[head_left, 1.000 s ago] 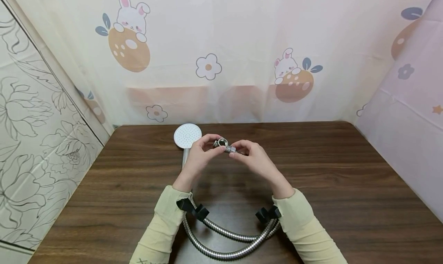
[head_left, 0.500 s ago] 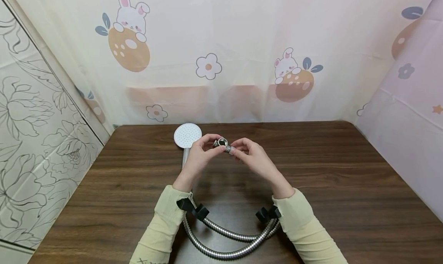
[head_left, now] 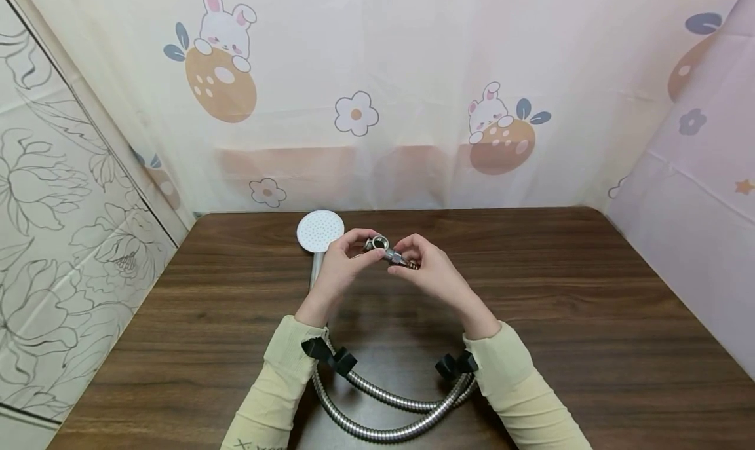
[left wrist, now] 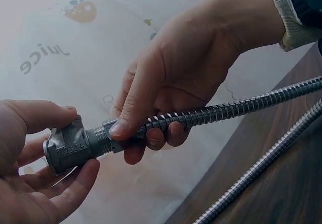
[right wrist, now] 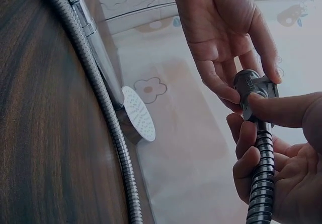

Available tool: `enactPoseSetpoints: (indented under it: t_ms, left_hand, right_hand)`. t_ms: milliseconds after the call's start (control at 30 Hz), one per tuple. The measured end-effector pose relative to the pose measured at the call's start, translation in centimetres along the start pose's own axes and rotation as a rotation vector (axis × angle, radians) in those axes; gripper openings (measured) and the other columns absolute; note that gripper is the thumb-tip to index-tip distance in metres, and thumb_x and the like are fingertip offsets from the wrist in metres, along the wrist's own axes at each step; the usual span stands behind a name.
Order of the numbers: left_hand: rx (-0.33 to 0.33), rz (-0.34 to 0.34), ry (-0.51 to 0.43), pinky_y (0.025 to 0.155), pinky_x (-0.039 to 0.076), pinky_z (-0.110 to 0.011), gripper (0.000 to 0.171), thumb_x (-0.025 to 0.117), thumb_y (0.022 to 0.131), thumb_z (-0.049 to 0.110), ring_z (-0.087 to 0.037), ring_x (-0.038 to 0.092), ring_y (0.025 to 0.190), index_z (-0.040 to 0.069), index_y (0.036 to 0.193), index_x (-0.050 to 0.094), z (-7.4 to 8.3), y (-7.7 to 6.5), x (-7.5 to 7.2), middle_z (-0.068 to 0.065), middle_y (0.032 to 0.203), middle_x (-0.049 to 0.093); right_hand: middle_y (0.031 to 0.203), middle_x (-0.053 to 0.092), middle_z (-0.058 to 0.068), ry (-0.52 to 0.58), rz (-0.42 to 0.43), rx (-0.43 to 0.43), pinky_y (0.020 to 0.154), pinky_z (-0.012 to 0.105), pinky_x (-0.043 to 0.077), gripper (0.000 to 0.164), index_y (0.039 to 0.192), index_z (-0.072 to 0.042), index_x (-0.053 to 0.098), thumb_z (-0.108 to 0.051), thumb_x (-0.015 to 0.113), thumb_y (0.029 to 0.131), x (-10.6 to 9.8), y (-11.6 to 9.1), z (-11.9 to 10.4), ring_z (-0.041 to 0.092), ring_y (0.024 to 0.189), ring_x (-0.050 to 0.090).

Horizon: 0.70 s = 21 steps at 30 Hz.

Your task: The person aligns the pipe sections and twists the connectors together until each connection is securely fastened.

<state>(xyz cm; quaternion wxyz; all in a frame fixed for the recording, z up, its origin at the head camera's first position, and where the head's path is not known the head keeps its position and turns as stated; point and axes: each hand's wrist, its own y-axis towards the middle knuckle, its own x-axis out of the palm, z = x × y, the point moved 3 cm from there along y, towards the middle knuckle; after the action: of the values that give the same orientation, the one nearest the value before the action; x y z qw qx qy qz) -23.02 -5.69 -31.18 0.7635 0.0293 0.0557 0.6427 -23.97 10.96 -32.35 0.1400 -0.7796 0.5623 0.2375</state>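
Observation:
My left hand [head_left: 342, 263] grips a silver metal tee fitting [left wrist: 65, 146], fingertips and thumb around its body, its round opening facing up in the head view. Raised embossed characters show on its side. My right hand [head_left: 439, 273] holds the end of a ribbed metal shower hose [left wrist: 221, 113], with the thumb on the hex nut [left wrist: 116, 146] and the other fingers curled beneath. The nut meets the fitting's threaded end, where some thread still shows. Both hands are held up over the table, fingertips close together.
A white-faced shower head [head_left: 320, 230] with a chrome handle lies behind my left hand. Loops of the hose [head_left: 389, 435] rest on the dark wooden table [head_left: 566, 293] between my forearms. A patterned curtain [head_left: 413, 57] hangs behind the table.
My right thumb and fingers have shifted around the nut, first covering it and now leaving more of it and the hose end showing. The left hand and fitting stay in place.

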Motion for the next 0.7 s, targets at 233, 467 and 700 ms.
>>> enactPoseSetpoints:
  t_ms: [233,467,700]
  left_hand:
    - [-0.009,-0.005,-0.008,0.076,0.045,-0.026,0.027,0.064,0.083,0.008,-0.015,0.054,0.088,0.001,0.109,0.059,0.3,0.1,-0.1,-0.020,0.110,0.056]
    - [0.006,0.004,-0.010,0.076,0.046,-0.028,0.028,0.067,0.082,0.014,-0.017,0.055,0.090,0.006,0.108,0.060,-1.5,0.9,-0.3,-0.015,0.108,0.057]
    - [0.012,0.012,-0.004,0.076,0.047,-0.030,0.026,0.067,0.082,0.016,-0.018,0.056,0.089,0.010,0.106,0.061,-2.3,1.2,-0.3,-0.013,0.106,0.058]
  right_hand:
    - [0.088,0.067,0.004,0.013,-0.008,0.010,0.065,0.030,0.041,0.027,0.105,-0.010,0.052,-0.020,0.065,0.084,-0.1,0.1,-0.3,0.016,0.075,0.056]
    - [0.094,0.062,0.005,0.020,0.007,-0.003,0.067,0.031,0.044,0.022,0.103,-0.011,0.056,-0.020,0.065,0.084,-0.2,0.2,-0.3,0.022,0.080,0.059]
    - [0.099,0.060,0.006,0.021,0.005,0.025,0.069,0.031,0.046,0.026,0.106,-0.011,0.056,-0.024,0.064,0.085,-0.2,0.0,-0.3,0.018,0.082,0.059]
